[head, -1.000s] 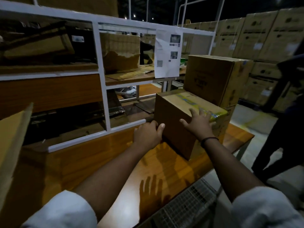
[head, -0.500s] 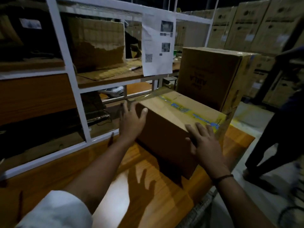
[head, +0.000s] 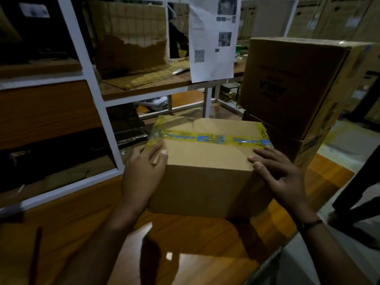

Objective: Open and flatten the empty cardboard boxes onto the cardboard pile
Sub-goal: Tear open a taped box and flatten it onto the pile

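1. Cardboard box stands closed on the wooden table, at the middle of the view, with one side face turned toward the camera.
2. Yellow and blue tape runs across its top from 9 to 3 o'clock, sealing the flaps.
3. At the box's 9 o'clock, the left hand lies flat against the side, fingers straight and thumb over the top edge.
4. At its 3 o'clock, the right hand presses the top corner with fingers spread and straight; a dark wristband circles that wrist.
5. At 1 o'clock, a larger box sits on another box, just behind the taped one.
6. At 12 o'clock, a printed sheet hangs from the white shelf frame, which fills 9 to 11 o'clock.
7. At 4 o'clock, another person's dark legs stand on the floor.
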`<state>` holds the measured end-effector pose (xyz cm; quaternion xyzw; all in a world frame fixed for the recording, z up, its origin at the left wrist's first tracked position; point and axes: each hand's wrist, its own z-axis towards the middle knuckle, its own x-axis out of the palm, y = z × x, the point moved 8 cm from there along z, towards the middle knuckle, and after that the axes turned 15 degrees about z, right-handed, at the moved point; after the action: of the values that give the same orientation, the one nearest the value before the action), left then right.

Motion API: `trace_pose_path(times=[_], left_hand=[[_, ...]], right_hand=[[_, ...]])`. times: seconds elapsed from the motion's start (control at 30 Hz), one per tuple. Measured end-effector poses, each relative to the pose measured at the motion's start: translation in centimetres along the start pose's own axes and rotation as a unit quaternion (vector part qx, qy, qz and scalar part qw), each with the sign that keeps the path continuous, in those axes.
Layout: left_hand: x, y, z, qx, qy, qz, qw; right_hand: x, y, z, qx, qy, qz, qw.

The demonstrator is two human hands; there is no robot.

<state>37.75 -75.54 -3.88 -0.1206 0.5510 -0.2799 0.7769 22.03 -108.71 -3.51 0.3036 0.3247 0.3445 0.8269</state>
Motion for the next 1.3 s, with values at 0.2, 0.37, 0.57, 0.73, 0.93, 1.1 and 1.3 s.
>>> trace_pose_path(times=[0.2, 0.37, 0.57, 0.73, 0.93, 1.1, 1.3], left_hand=[[-4.0, 4.1, -6.0, -0.111, -0.058, -0.045, 0.991], [-7.3, 5.9, -12.3, -0.188, -0.167, -0.063, 0.966], [-1.3, 9.0, -18.9, -0.331, -0.054, -0.171, 0.926], [1.6, 8.7, -21.1, -0.363, -0.033, -0.162, 0.917], [-2.0, 6.3, -20.7, -0.306, -0.145, -0.224, 0.914], [-5.8, 4.5, -20.7, -0.239, -0.226, -0.231, 0.916], [-2.6, 3.4, -21.9, -0.271, -0.252, -0.352, 0.860]], right_hand=[[4.0, -0.3, 2.9, -0.025, 0.042, 0.102, 0.994], [7.3, 0.1, 3.2, -0.046, 0.073, 0.130, 0.988], [10.3, -4.8, -2.6, 0.137, 0.043, 0.197, 0.970], [11.3, -8.4, -5.2, 0.226, 0.107, 0.238, 0.939], [9.3, -6.7, -1.6, 0.158, 0.146, 0.198, 0.956], [6.3, -4.2, 1.4, 0.064, 0.114, 0.234, 0.963], [7.3, -7.0, -0.9, 0.107, 0.139, 0.284, 0.943]])
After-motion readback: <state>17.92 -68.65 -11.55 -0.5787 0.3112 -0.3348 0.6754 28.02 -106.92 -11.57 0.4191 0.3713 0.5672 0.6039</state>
